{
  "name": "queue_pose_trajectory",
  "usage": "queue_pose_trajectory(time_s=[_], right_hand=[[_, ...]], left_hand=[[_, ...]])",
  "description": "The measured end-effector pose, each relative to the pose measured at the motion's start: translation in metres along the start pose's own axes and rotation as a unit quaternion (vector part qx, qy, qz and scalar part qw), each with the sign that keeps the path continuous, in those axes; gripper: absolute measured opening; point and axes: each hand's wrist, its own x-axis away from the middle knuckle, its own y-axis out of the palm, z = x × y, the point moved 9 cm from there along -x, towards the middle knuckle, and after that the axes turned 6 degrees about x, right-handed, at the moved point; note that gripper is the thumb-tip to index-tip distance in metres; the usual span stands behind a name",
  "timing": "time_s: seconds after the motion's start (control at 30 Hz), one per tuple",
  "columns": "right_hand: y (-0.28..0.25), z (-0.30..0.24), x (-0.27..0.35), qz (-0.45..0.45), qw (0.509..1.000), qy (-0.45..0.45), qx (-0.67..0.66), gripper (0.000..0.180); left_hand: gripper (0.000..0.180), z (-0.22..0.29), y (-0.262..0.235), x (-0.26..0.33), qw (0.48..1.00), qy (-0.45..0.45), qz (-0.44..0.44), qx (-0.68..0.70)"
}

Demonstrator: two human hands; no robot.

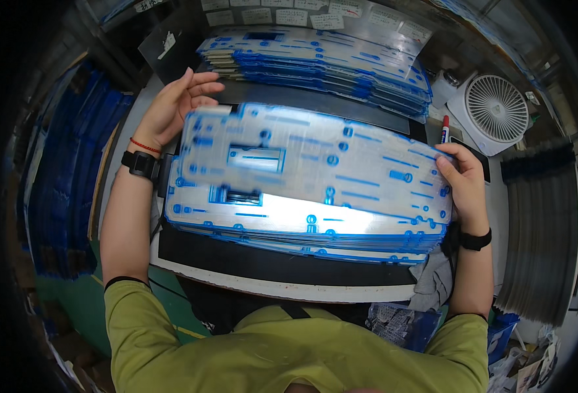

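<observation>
A long flat silvery panel [302, 164] with blue-edged holes and slots is lifted at a slant over a stack of similar panels [289, 226]. Its left part is blurred. My right hand [466, 183] grips the panel's right end, thumb on the upper face, the other fingers partly hidden at the edge. Just off the panel's far left corner, my left hand [181, 105] is raised with its fingers apart and holds nothing. The stack lies on a black mat [236, 255], its sheets slightly fanned along the near side.
Behind lies another panel stack [328, 72]. A white fan [489, 108], a red-capped marker [445, 128] and a small bottle [445, 85] stand at the far right. Grey cloth [431, 285] hangs over the near right table edge. Racked sheets flank both sides.
</observation>
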Motion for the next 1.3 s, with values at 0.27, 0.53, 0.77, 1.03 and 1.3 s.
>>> queue_pose_trajectory(time_s=[0.27,0.53,0.77,1.03,1.3], right_hand=[[-0.001,0.007,-0.003,0.006,1.000,0.016,0.005,0.026],[0.001,-0.014,-0.005,0.008,0.992,-0.094,0.082,0.026],[-0.003,-0.002,-0.003,0.010,0.999,-0.030,0.043,0.027],[-0.003,-0.014,-0.003,0.034,0.995,-0.089,0.036,0.024],[-0.006,-0.006,-0.004,0.033,0.997,-0.065,0.019,0.023]], left_hand=[[0.034,0.002,-0.008,0.002,0.990,0.036,0.063,-0.124],[0.026,0.004,-0.016,0.001,0.985,0.051,0.079,-0.142],[0.026,0.006,-0.011,0.001,0.982,0.058,0.095,-0.154],[0.025,0.009,-0.021,0.001,0.975,0.096,0.120,-0.158],[0.027,0.010,-0.018,0.001,0.980,0.097,0.097,-0.144]])
